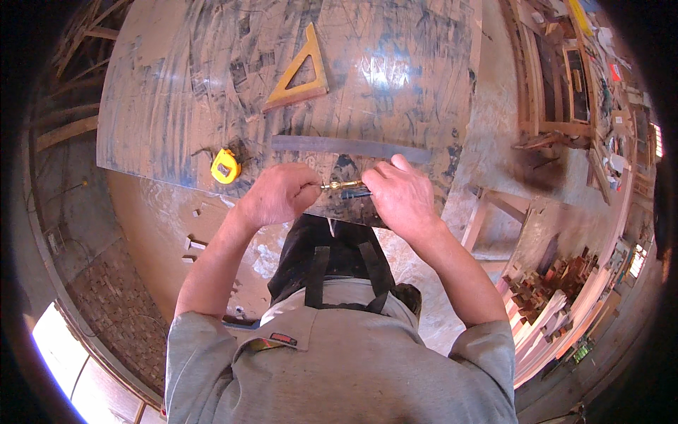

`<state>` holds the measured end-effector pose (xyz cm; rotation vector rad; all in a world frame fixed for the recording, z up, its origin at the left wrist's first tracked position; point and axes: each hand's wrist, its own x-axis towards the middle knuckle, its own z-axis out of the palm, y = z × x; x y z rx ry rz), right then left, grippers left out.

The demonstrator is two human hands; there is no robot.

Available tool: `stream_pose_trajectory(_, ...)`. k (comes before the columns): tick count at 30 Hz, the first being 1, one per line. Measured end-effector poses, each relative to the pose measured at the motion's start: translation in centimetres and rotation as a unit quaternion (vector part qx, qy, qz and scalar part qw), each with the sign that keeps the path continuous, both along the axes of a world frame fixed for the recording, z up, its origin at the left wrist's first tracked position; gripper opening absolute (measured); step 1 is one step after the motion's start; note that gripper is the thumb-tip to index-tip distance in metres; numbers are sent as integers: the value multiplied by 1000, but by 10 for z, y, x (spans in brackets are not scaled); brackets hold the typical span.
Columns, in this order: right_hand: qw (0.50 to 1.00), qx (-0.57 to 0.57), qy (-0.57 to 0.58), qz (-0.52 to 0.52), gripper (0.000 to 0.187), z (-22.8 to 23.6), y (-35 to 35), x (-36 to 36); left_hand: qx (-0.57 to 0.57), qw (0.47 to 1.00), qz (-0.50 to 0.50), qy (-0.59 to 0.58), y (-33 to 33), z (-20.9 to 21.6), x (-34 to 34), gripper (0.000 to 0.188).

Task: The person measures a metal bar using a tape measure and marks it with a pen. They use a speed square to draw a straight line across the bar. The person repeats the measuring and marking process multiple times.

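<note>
Dusty table [162, 106]; hands [401, 194] gripping golden piece [345, 185].

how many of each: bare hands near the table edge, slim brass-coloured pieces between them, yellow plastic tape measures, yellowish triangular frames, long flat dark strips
Bare hands (left hand, right hand): 2
Slim brass-coloured piece: 1
Yellow tape measure: 1
Yellowish triangular frame: 1
Long flat dark strip: 1
Total: 6

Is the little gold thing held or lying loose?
Held: the gold thing spans the gap, one end at the left hand, the other at the right hand.
</note>
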<state>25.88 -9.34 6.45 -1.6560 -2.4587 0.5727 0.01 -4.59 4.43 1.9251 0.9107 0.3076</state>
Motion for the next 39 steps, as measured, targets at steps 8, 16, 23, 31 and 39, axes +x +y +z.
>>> stream_pose_trajectory(8, 1000, -4, -2, 9, 8, 7, 0, 2, 51, 997, -10, 51, -1, 10, 11, 7)
stream_pose_trajectory(16, 1000, -14, -3, 7, 7, 3, 1, 6, 89, 995, 16, 40, -2, 5, 10, 23)
stream_pose_trajectory(23, 1000, -4, -2, -20, 4, -28, 5, 7, 99, 989, 50, 97, 3, -6, -10, 49)
stream_pose_trajectory(31, 1000, 3, 3, -21, 2, -45, 8, 3, 41, 993, 69, 92, 4, -15, -14, 50)
stream_pose_trajectory(39, 999, -22, 5, -26, 3, -50, 18, -3, 55, 988, 53, 136, 10, -37, -29, 49)
